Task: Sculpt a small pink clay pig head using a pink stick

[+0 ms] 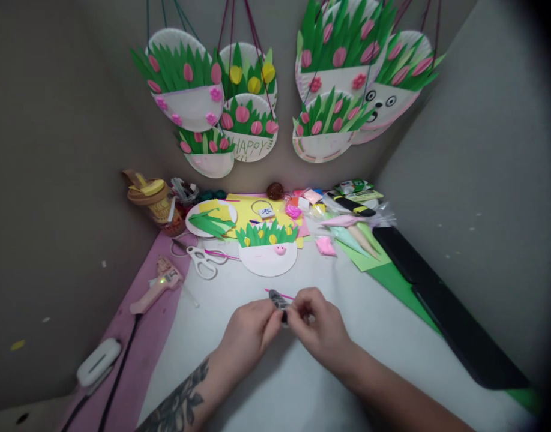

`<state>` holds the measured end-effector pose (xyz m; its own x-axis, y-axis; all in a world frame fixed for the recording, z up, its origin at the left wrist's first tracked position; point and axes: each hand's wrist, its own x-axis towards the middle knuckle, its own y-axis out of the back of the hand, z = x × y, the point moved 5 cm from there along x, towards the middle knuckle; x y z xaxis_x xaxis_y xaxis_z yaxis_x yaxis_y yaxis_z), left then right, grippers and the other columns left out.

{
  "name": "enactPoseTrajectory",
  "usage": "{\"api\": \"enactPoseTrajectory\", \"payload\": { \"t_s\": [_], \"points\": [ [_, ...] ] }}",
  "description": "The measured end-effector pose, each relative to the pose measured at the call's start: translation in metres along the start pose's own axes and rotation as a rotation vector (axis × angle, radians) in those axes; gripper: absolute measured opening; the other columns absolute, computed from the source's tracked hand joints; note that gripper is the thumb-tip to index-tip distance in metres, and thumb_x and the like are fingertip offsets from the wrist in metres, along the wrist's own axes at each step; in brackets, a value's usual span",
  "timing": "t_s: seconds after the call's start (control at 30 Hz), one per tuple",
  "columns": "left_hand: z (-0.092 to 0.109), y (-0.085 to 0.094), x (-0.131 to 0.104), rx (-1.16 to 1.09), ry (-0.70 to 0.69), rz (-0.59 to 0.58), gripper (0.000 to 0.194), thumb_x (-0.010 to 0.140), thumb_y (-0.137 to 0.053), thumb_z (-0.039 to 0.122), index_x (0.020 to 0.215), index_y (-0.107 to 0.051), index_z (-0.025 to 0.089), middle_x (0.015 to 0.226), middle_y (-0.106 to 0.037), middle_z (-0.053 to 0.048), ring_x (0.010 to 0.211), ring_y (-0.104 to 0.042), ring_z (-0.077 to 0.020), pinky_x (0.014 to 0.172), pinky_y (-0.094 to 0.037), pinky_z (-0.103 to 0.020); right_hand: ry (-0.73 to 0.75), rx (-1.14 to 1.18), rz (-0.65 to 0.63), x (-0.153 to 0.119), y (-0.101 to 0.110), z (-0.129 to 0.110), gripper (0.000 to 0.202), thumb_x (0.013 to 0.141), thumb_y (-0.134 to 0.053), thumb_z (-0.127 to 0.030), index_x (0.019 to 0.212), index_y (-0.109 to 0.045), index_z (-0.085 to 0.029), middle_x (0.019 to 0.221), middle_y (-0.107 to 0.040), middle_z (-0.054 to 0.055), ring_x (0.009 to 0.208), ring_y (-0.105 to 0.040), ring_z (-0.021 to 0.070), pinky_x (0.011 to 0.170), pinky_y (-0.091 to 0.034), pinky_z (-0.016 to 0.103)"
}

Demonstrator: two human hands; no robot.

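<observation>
Above the white table surface, my left hand (252,327) and my right hand (320,327) come together with fingertips pinched. Between them is a small dark packet (277,298) that looks wrapped in clear plastic, most of it covered by my fingers. Both hands grip it. Just behind it lies a thin magenta stick (273,291), its right end passing behind my right hand. Farther back sits a half-round paper plate basket (267,262) with green paper grass, yellow paper flowers and a small pink pig face.
White scissors (203,262) and a pink glue gun (161,289) lie on the left, near a cup (155,201). Clay packets (326,245), piping bags (351,237) and a long black object (464,336) are on the right. Finished plate baskets (185,108) hang behind.
</observation>
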<state>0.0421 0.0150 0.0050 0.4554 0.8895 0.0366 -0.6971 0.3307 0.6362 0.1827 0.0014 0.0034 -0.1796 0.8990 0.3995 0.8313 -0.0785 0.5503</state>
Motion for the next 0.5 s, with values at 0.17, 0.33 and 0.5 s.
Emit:
{"api": "enactPoseTrajectory", "payload": {
  "t_s": [0.17, 0.33, 0.5],
  "points": [
    [-0.016, 0.003, 0.003, -0.565, 0.307, 0.025, 0.032, 0.088, -0.048, 0.037, 0.063, -0.044, 0.019, 0.058, -0.042, 0.005, 0.055, -0.039, -0.0094, 0.053, -0.031, -0.023, 0.266, -0.074, -0.227, 0.003, -0.004, -0.014, 0.023, 0.089, -0.040, -0.010, 0.092, -0.060, -0.022, 0.068, -0.059, 0.000, 0.064, -0.054, 0.0128, 0.060, -0.043, 0.023],
    [-0.030, 0.008, 0.004, -1.241, 0.468, 0.246, 0.028, 0.070, -0.073, 0.022, 0.092, -0.056, 0.020, 0.102, -0.061, -0.001, 0.100, -0.062, -0.0133, 0.083, -0.047, -0.024, 0.067, 0.090, -0.198, 0.005, -0.006, -0.011, 0.025, 0.084, -0.042, -0.008, 0.085, -0.063, -0.022, 0.069, -0.065, -0.001, 0.063, -0.059, 0.0117, 0.062, -0.045, 0.023],
    [-0.030, 0.009, 0.006, -1.247, 0.408, 0.248, 0.033, 0.076, -0.075, 0.031, 0.102, -0.058, 0.018, 0.108, -0.068, -0.008, 0.110, -0.064, -0.0204, 0.097, -0.046, -0.033, -0.176, 0.167, -0.191, 0.002, -0.011, 0.003, 0.019, 0.081, -0.045, -0.012, 0.083, -0.062, -0.021, 0.070, -0.065, -0.001, 0.062, -0.059, 0.0116, 0.061, -0.045, 0.024]
  ]
}}
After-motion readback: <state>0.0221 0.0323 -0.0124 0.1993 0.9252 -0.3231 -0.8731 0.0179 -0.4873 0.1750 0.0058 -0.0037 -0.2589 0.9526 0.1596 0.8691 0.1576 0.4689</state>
